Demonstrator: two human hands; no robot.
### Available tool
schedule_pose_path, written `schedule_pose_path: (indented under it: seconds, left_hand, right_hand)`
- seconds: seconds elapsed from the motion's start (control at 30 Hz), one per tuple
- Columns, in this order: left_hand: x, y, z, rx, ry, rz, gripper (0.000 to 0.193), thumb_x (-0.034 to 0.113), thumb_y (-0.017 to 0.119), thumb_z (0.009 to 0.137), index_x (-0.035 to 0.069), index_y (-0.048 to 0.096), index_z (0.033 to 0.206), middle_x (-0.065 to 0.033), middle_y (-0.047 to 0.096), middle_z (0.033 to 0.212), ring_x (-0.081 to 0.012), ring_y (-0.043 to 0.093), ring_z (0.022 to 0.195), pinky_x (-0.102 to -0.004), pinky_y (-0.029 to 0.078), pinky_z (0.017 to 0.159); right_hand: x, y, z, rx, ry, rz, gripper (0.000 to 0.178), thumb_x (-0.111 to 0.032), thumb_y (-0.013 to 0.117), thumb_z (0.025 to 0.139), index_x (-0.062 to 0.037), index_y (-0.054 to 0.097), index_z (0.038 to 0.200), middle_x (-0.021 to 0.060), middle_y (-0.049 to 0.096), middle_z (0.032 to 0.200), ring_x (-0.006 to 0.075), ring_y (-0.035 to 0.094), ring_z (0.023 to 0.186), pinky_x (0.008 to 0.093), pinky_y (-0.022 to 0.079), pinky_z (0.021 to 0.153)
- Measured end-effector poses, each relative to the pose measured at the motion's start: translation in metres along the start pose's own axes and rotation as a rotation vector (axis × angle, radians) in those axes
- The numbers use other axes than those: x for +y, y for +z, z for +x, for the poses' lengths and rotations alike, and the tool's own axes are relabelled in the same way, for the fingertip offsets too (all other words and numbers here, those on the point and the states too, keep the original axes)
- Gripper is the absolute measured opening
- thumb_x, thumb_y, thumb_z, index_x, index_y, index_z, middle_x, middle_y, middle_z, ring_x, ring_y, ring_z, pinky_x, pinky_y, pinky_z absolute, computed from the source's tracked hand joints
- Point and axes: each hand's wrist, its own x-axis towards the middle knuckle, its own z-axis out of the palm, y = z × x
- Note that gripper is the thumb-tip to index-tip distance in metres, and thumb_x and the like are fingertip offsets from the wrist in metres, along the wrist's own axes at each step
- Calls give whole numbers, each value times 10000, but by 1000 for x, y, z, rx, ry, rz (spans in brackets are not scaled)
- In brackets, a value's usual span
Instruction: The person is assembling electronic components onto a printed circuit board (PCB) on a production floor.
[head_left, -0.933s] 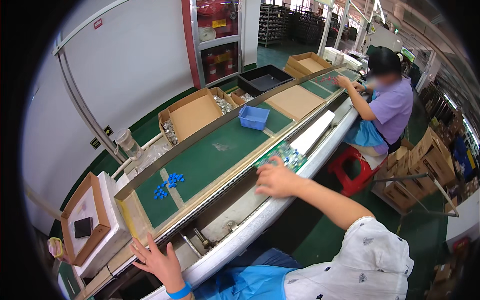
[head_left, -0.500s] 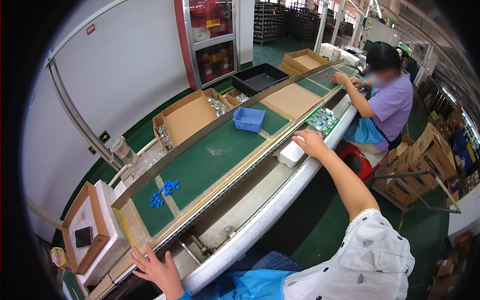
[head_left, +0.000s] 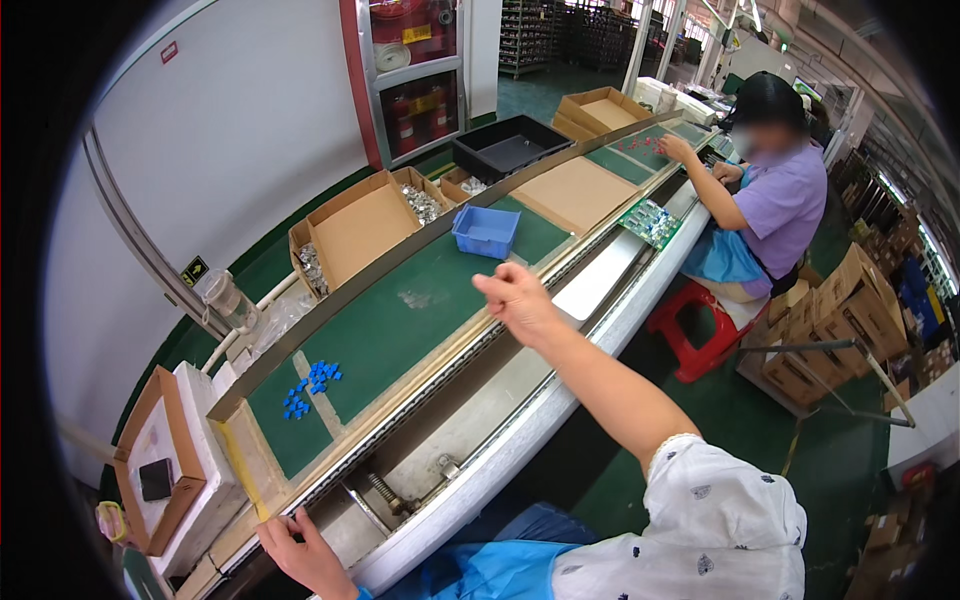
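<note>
My right hand is raised over the near rail of the work line, its fingers curled closed; whatever may be inside them is hidden. Just beyond it, a blue plastic bin sits on the green surface. A green circuit board with parts on it lies in the line to the right, past a flat white piece. My left hand touches the rail edge at the near left, its thumb and bent fingers apart. Small blue pieces lie scattered on the green surface ahead of that hand.
Cardboard boxes with metal parts and a black tray line the far side. A phone lies in a shallow box at left. A co-worker works at right, near a red stool and stacked cartons.
My right hand has left the white piece beside the board and moved left, its fingers curling closed. My left hand's spread fingers have drawn in. The circuit board has shifted slightly away along the line.
</note>
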Motion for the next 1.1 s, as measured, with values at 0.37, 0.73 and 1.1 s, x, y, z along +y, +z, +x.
schedule_pose_path:
  seconds: [0.37,0.73,1.1]
  left_hand:
    - [-4,10,-4,-56,-108,-257,453,45,675,970,41,302,713,18,257,653,-92,239,614,-286,229,510]
    - [-2,-6,12,-48,54,-69,584,509,528,1013,-15,596,1261,-263,483,1429,-424,432,1339,-513,257,1147]
    - [-5,-19,10,92,45,17,590,-55,555,858,103,539,1426,-101,635,1126,-250,602,1097,-564,245,1122]
  right_hand:
    - [54,119,23,-247,185,180,361,-71,714,932,-162,414,753,-56,454,666,69,437,573,232,357,530]
    - [75,111,23,-410,447,269,497,-380,554,1040,-60,493,1415,149,610,1305,271,633,1141,423,531,970]
    - [87,67,45,-297,354,183,289,-160,580,1048,-1,579,1290,14,547,920,116,512,841,267,475,799]
